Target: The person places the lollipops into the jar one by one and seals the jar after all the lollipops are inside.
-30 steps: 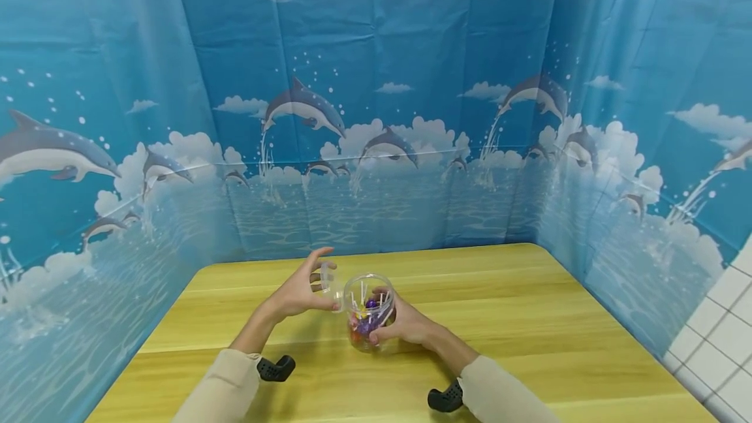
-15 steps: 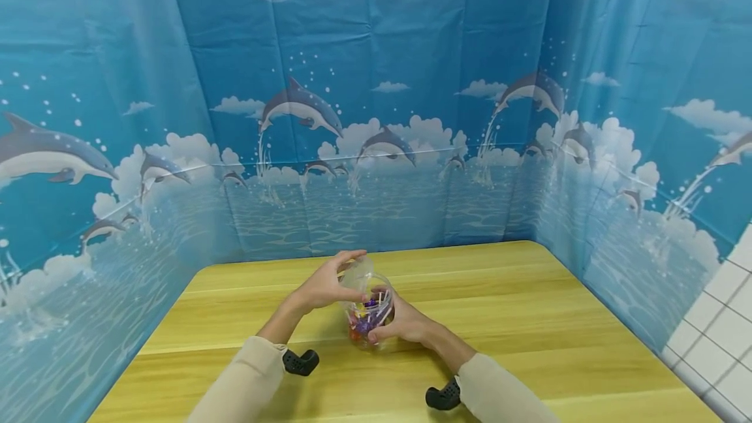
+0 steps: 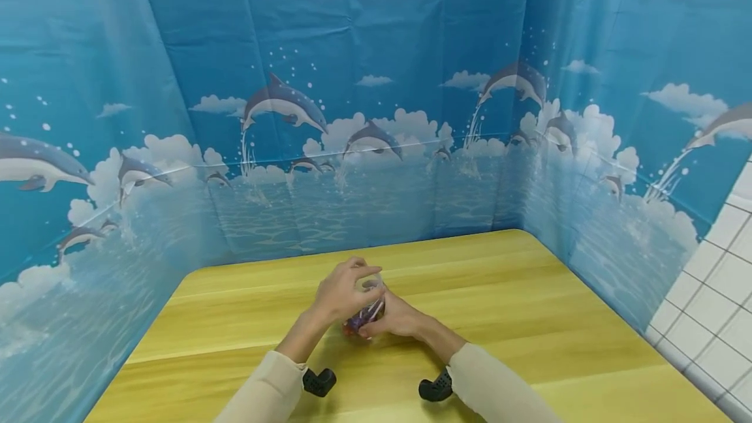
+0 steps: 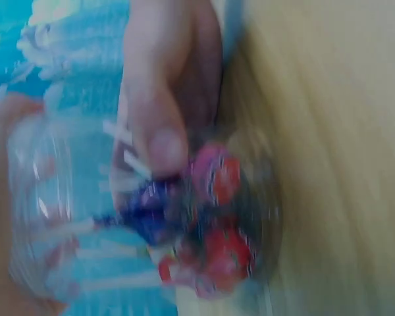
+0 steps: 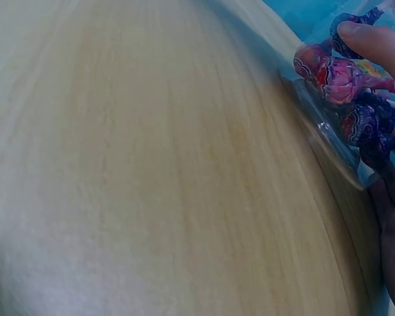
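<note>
A clear plastic jar (image 3: 352, 329) with several wrapped lollipops (image 3: 369, 315) in it is on the wooden table, between my hands. My right hand (image 3: 399, 316) grips its side, the thumb in front. Over its mouth, my left hand (image 3: 341, 292) holds a clear lid (image 3: 371, 281) with curled fingers. Blur in the left wrist view hides how the lid sits on the rim; there red, pink and purple lollipop wrappers (image 4: 227, 253) show through the wall. The right wrist view catches the jar's bottom edge (image 5: 329, 141) by the table, apparently tilted.
A yellow wood-grain table (image 3: 499, 318) spreads out around the jar. Behind it and along both sides hangs a blue curtain (image 3: 376, 194) printed with dolphins. White tiles (image 3: 699, 299) show at the far right. A black wrist mount (image 3: 319, 382) hangs under the left sleeve.
My left hand has carried the lid rightward from beside the jar to over its mouth. My right hand has kept its grip on the jar. The head view has shifted slightly.
</note>
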A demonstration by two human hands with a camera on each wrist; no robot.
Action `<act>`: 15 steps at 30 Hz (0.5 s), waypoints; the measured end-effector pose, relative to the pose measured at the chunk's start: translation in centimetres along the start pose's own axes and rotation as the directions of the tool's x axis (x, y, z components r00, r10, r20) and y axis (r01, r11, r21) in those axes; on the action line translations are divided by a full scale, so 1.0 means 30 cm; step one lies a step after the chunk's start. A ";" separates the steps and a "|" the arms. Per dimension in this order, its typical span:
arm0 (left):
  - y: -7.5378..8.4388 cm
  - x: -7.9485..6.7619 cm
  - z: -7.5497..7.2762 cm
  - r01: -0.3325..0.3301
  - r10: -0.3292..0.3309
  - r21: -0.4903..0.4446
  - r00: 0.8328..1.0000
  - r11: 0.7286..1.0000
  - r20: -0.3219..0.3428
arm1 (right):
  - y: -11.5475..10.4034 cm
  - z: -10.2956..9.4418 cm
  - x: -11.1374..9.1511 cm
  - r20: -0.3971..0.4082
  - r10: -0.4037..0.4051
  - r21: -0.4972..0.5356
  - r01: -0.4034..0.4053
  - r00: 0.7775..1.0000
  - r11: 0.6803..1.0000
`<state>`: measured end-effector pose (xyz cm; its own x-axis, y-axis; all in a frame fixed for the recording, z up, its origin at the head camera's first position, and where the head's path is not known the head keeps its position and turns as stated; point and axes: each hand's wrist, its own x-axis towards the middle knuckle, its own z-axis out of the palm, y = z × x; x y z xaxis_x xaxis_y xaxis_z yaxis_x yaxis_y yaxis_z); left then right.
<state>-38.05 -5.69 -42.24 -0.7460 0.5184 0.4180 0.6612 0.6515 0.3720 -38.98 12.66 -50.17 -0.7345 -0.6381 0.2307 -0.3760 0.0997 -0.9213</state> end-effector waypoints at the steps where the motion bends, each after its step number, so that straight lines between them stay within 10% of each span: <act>1: 0.011 -0.006 -0.001 0.014 -0.014 0.028 1.000 1.000 -0.025 | -0.004 0.001 0.006 0.006 -0.012 -0.004 0.012 1.000 1.000; 7: 0.003 -0.018 0.001 -0.028 0.030 0.043 0.999 0.999 -0.045 | -0.011 0.010 0.015 -0.018 -0.003 -0.053 0.002 1.000 0.999; 15: -0.080 0.024 -0.030 -0.225 0.245 -0.135 0.958 0.965 0.148 | -0.002 0.007 0.018 -0.044 0.012 -0.113 -0.017 0.999 0.993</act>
<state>-40.11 -7.36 -42.10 -0.5649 0.7379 0.3693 0.8169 0.4368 0.3767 -39.24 12.14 -50.04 -0.7629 -0.6029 0.2335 -0.4253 0.1960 -0.8836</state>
